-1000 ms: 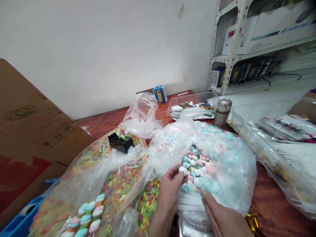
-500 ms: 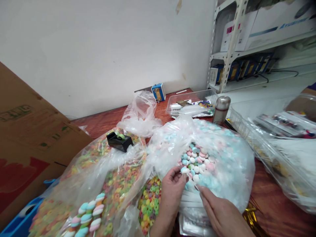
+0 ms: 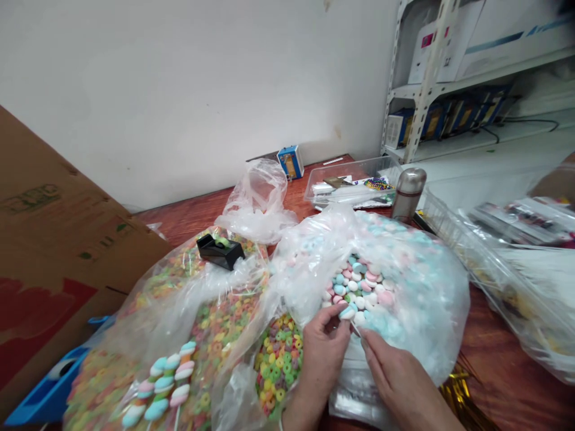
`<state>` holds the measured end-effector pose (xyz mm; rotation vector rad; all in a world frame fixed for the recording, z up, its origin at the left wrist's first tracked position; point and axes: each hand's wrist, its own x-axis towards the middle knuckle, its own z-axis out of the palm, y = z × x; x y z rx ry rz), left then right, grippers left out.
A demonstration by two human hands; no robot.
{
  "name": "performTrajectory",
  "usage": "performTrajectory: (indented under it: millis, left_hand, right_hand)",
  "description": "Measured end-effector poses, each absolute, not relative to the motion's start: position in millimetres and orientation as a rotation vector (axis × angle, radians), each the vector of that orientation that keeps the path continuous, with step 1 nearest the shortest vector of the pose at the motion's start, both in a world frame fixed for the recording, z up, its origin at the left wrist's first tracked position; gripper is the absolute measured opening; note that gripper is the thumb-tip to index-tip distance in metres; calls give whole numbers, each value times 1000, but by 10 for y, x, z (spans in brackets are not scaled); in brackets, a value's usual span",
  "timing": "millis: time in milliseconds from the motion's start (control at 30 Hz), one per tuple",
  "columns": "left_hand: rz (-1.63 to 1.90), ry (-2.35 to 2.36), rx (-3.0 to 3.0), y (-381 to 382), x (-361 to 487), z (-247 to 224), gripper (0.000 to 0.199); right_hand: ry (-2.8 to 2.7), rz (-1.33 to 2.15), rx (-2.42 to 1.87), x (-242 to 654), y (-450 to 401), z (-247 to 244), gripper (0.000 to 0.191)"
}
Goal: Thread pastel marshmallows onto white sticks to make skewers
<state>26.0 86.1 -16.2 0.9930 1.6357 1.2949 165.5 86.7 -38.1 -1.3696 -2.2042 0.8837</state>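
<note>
Between the thumb and fingers of my left hand (image 3: 326,341) is a blue-and-white marshmallow (image 3: 347,312). My right hand (image 3: 390,365) pinches a thin white stick (image 3: 356,328), its tip at the marshmallow; whether it has pierced it I cannot tell. Both hands are over the front of a clear plastic bag (image 3: 422,335), whose opening shows pink, blue and white marshmallows (image 3: 359,282). To the left, a second bag (image 3: 179,323) holds colourful ring cereal (image 3: 279,362). On that bag lie several skewers (image 3: 164,383) threaded with marshmallows and rings.
A black tape dispenser (image 3: 220,251) rests on the cereal bag. Behind are a crumpled plastic bag (image 3: 258,203), a clear tray (image 3: 354,185) and a metal flask (image 3: 408,194). A large plastic bin (image 3: 489,281) stands right, a cardboard box (image 3: 58,239) left, gold ties (image 3: 462,392) near front right.
My hands have come closer together, bringing the stick's tip up to the marshmallow. The whole view has shifted slightly.
</note>
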Motion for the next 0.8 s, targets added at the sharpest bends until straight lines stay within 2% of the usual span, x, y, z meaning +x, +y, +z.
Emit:
performTrajectory:
  millis: [100,300,467,633,800]
  left_hand:
    - [1276,1665,1209,768,327,-168,26]
    - [1129,1759,1529,423,146,-155,49]
    - [923,2245,1608,187,-473,-93,33]
    - [594,2147,1707,129,-806,-115,27]
    - [606,2195,1672,109,-766,-160,20]
  right_hand:
    - [-2256,890,-1387,1635,918,-395,33]
    - [-2187,940,-1336,1567,975,-387,32]
    - [-2366,625,-1324,1570,909,-395,35]
    - [-2494,459,-1242,1453,798,-363,36]
    - [-2604,458,-1072,1339,714,-394,28]
